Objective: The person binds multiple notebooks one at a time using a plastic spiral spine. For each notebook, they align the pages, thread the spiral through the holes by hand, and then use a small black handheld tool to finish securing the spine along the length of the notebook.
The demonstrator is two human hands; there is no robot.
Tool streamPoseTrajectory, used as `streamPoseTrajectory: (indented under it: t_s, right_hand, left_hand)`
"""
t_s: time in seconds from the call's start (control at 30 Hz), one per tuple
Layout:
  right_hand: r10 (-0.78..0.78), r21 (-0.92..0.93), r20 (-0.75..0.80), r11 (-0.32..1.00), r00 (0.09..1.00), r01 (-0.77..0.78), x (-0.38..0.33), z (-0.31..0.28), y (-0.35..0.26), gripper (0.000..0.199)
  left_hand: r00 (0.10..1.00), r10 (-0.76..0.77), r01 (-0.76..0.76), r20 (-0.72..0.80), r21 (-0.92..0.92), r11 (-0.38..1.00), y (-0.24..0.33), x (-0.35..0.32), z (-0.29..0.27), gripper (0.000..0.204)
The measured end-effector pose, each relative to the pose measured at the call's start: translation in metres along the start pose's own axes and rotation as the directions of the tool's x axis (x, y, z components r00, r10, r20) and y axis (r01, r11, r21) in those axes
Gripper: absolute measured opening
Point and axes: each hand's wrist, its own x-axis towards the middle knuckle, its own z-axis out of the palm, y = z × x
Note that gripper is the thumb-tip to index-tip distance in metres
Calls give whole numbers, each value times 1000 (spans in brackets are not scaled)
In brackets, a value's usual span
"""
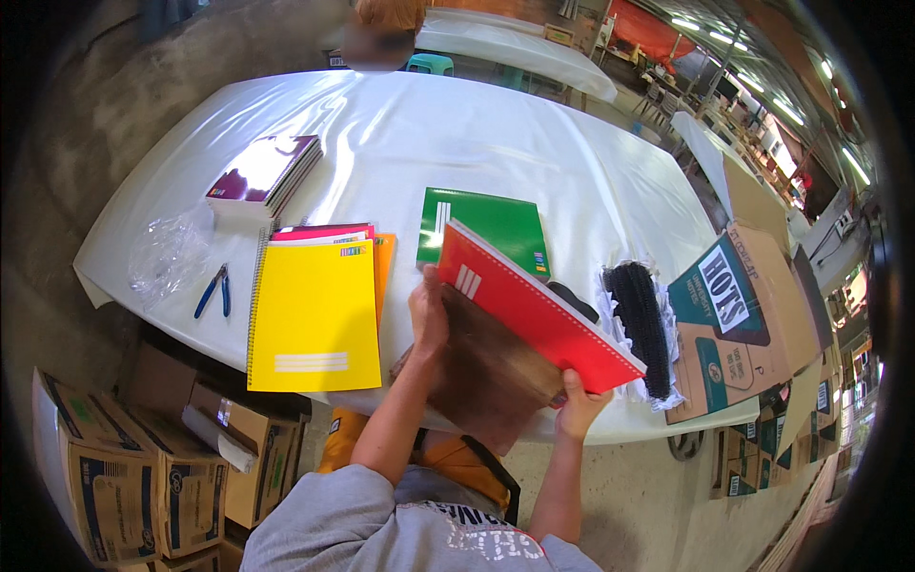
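Note:
A red notebook is tilted up between my two hands, a row of small holes along its long upper edge. My left hand is closed on its left end, and my right hand grips the lower right corner. Beneath it lies a brown wooden board at the table's front edge. Just beyond, a green notebook rests flat. Partly hidden behind the red notebook is a dark object whose kind I cannot make out. Right of my hands sits a bundle of black binding coils on white wrapping.
On the left are a yellow spiral notebook over pink and orange ones, blue-handled cutters, clear plastic and a purple notebook stack. An open carton stands right; more cartons sit lower left. A person is across the table.

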Motion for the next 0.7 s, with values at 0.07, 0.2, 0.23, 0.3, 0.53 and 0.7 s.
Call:
streamPoseTrajectory:
  t_s: [0.07, 0.2, 0.23, 0.3, 0.53, 0.7]
  right_hand:
    - [51, -54, 181, 998, 982, -42, -4, -12, 22, 39]
    - [-302, -297, 90, 902, 949, 315, 18, -35, 34, 47]
    - [-315, -334, -68, 901, 947, 276, 36, -37, 28, 45]
    - [-292, -430, -54, 870, 955, 242, 77, -67, -10, 32]
    - [-135, -941, 228, -286, 964, 183, 150, -92, 47, 37]
    - [82, -953, 183, -229, 980, 197, 186, -90, 57, 25]
  left_hand:
    - [1000, 1, 0, -29, 57, 998, -14, 8, -11, 73]
    - [882, 464, -437, -85, 224, 871, 24, 3, -6, 62]
    - [872, 486, -463, -63, 217, 859, 40, 0, -12, 58]
    - [637, 767, -723, 82, 410, 556, 111, -21, 7, 52]
    - [439, 564, -879, 700, 202, 433, 119, -88, 84, 48]
    - [364, 627, -898, 689, 81, 433, 118, -82, 76, 42]
